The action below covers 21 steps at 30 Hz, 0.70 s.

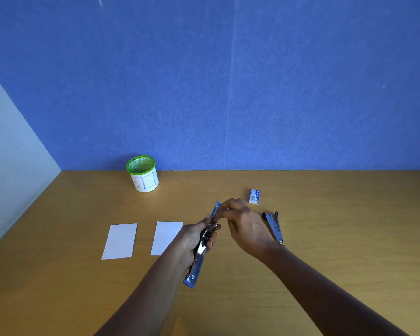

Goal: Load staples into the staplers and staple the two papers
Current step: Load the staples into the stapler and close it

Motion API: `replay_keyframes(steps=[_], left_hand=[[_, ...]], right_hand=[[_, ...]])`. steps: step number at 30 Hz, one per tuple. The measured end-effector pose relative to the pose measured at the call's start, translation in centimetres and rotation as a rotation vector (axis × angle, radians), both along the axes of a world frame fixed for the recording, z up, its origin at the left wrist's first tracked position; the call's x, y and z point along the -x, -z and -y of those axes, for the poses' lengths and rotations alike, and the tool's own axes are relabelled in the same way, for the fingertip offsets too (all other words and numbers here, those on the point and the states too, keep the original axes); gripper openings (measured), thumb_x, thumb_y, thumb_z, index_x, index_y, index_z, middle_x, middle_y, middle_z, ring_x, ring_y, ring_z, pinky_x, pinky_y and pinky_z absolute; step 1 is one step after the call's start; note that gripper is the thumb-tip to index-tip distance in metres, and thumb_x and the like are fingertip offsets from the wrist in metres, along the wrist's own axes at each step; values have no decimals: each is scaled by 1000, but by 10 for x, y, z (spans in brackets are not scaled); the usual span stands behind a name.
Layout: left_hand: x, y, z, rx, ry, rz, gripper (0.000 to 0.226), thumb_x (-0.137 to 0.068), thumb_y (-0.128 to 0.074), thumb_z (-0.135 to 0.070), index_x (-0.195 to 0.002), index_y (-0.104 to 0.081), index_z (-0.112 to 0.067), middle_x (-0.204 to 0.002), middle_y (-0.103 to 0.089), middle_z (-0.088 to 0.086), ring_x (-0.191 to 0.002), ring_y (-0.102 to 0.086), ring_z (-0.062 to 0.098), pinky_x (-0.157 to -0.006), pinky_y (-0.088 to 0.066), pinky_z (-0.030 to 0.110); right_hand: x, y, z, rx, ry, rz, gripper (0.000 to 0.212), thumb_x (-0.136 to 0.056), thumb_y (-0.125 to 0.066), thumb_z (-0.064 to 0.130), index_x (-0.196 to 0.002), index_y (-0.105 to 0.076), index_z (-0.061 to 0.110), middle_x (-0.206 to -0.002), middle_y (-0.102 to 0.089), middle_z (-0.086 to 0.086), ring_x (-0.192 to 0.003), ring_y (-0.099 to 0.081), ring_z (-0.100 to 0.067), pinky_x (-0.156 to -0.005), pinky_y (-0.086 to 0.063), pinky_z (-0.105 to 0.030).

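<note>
My left hand (196, 236) grips a blue stapler (199, 260) that is swung fully open, held above the wooden table with its metal channel facing right. My right hand (243, 224) pinches at the far end of the stapler's open arm; whether staples sit between the fingertips is hidden. A second, black stapler (273, 225) lies open on the table just right of my right hand. A small white-and-blue staple box (254, 196) lies behind it. Two white papers lie side by side at the left, one (120, 240) fully visible, the other (165, 236) partly covered by my left wrist.
A green-rimmed mesh cup (143, 174) with a white label reading "BIN" stands at the back left near the blue wall. A pale side wall borders the wooden table (325, 251) on the left.
</note>
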<state>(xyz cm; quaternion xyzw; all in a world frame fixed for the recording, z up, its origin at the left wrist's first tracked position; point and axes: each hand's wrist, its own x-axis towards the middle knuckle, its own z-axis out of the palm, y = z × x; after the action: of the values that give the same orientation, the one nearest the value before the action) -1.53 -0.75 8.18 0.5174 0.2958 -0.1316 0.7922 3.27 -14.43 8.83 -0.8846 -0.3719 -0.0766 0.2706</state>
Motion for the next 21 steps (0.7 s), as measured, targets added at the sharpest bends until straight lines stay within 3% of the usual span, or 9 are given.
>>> replay_keyframes(steps=[5, 8, 10, 12, 16, 21], left_hand=[[-3, -1, -1, -1, 10, -8, 39, -93, -52, -35, -78, -68, -3, -46, -54, -2, -35, -47, 4, -36, -41, 13], [-4, -1, 0, -5, 19, -2, 38, -93, -52, -35, -79, -68, -3, -45, -54, -3, -35, -47, 4, -36, -41, 13], [-4, -1, 1, 3, 18, 3, 38, -93, -51, -35, -80, -67, -3, -45, -53, -3, -35, -47, 3, -36, -40, 13], [-4, 0, 1, 26, 9, 7, 38, -94, -51, -35, -80, -66, -3, -45, -52, -3, -35, -46, 3, -35, -39, 12], [-3, 0, -1, 77, -41, 7, 35, -93, -53, -33, -75, -63, -4, -44, -53, -1, -33, -47, 5, -33, -40, 12], [-3, 2, 0, 149, -84, 21, 33, -91, -55, -31, -77, -63, -2, -43, -54, 0, -33, -48, 6, -32, -40, 12]], right_hand=[[-4, 0, -1, -45, 84, -41, 40, -85, -41, -9, -107, -67, 11, -109, -60, -4, -105, -52, -17, -75, -48, -27], [-1, 3, -3, -187, 172, -120, 29, -87, -46, -4, -105, -64, 8, -105, -61, -2, -99, -56, -15, -75, -49, -26], [-1, 2, -6, -331, 285, -316, 25, -88, -50, 1, -110, -58, 8, -106, -59, 2, -96, -59, -15, -74, -47, -24], [0, 1, -8, -476, 343, -636, 33, -88, -52, 3, -120, -50, 8, -116, -58, -1, -95, -58, -14, -80, -52, -31], [8, 3, -3, -680, 128, -1244, 50, -86, -54, -3, -132, -42, 11, -128, -55, -6, -107, -58, -20, -88, -51, -35], [14, 6, -4, -707, -124, -1366, 47, -81, -65, 8, -125, -52, 18, -104, -61, 0, -98, -61, -17, -99, -46, -39]])
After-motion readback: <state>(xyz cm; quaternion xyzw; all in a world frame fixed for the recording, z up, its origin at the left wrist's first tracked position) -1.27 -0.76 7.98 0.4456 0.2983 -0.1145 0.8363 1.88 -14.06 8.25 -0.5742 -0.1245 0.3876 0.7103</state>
